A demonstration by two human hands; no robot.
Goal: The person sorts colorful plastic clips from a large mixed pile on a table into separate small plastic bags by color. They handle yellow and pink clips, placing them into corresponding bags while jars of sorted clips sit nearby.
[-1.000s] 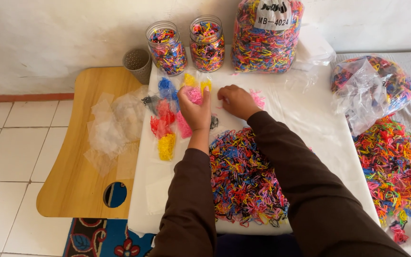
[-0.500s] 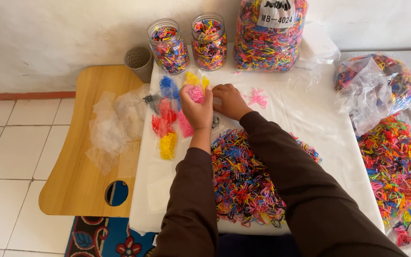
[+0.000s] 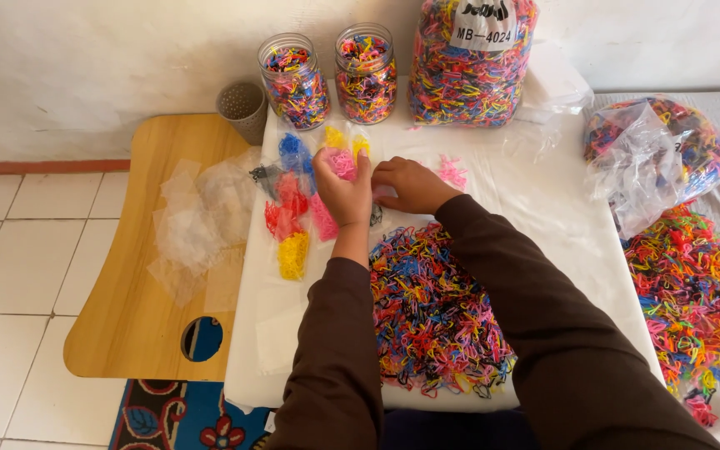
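Reaching forward over the mixed heap of rubber bands (image 3: pixel 435 312), both brown-sleeved arms were extended across the white cloth (image 3: pixel 543 208). The left hand (image 3: pixel 342 185) was raised upright and clenched on a pink clump of bands (image 3: pixel 342 162). The right hand (image 3: pixel 410 185) was laid knuckles-up just beside it (its grip could not be told). Sorted packets (image 3: pixel 293 208) lay to the left, two jars (image 3: pixel 295 81) beyond.

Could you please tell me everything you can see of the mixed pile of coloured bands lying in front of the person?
The mixed pile is a loose, flat heap of small thin loops, seemingly rubber or elastic, in pink, yellow, blue, orange, green and black. It lies on the white cloth between the person's dark sleeves, which partly cover its edges.
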